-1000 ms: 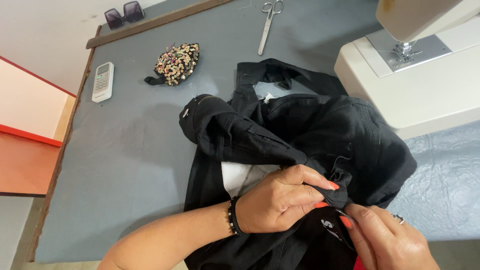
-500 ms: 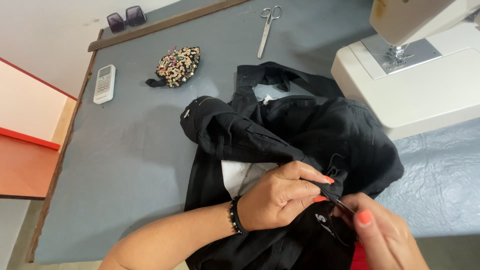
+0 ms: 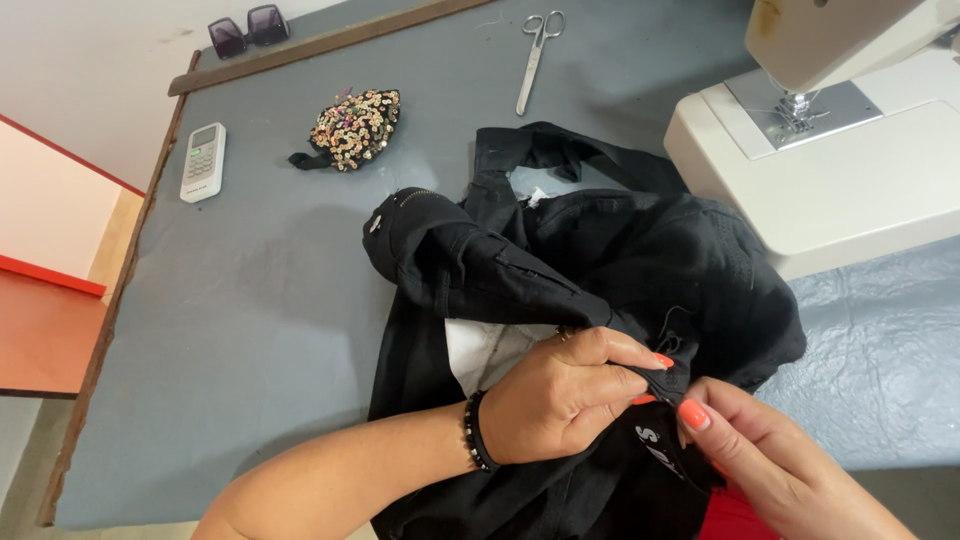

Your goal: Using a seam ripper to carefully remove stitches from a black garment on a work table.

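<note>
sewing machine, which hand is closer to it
Right. The right hand pinches the black garment below the sewing machine; the left hand grips the same fold farther left.

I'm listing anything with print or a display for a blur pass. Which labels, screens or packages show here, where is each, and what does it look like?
Remote control: far left of the grey table, white, oblong, small pale screen at its top, buttons below.
White lettering: on the black garment, between the left hand and right hand.
White tag: small, inside the garment's upper edge.
No packages.
</note>
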